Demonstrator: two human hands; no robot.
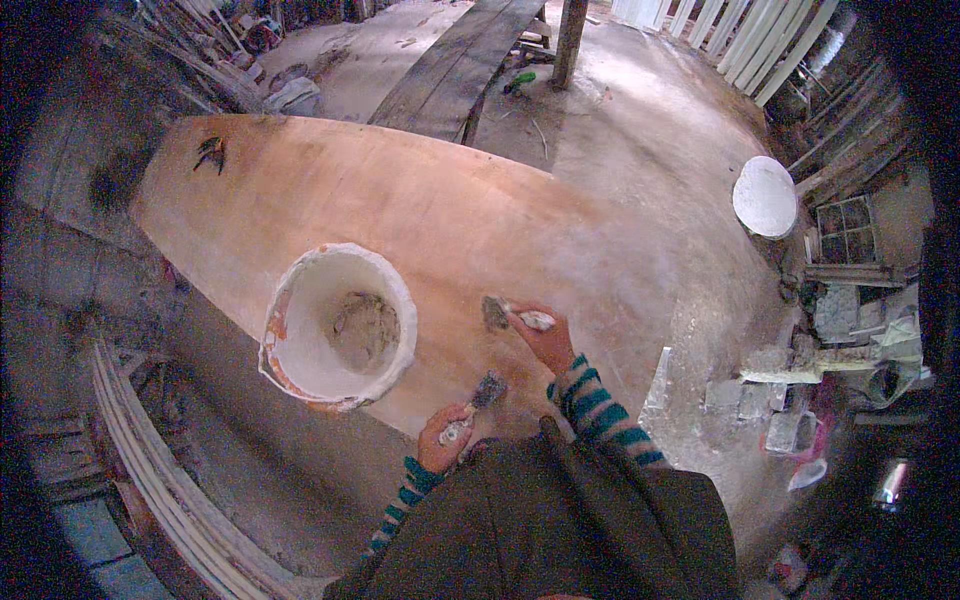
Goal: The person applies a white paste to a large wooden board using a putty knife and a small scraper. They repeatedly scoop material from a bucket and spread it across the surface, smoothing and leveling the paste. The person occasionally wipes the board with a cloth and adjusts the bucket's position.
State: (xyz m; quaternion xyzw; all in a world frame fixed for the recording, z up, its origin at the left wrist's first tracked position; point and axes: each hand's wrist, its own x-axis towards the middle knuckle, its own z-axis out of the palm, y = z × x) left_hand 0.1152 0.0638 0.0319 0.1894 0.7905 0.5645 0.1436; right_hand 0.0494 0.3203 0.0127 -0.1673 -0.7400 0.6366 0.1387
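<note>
My left hand is closed round the white-smeared handle of a putty knife, its dark blade pointing up and away over the near edge of the wooden tabletop. In my right hand a second putty knife is gripped, its grey, crusted blade turned left, close to the board's surface. The two blades are apart. To the left of both hands stands a large white bucket, its rim caked and orange-stained. Some grey-beige material lies at its bottom.
A small dark tool lies at the tabletop's far left. Beyond it runs a long plank bench. A white round lid or bucket top is at the right, near a window frame. Curved strips stand at lower left.
</note>
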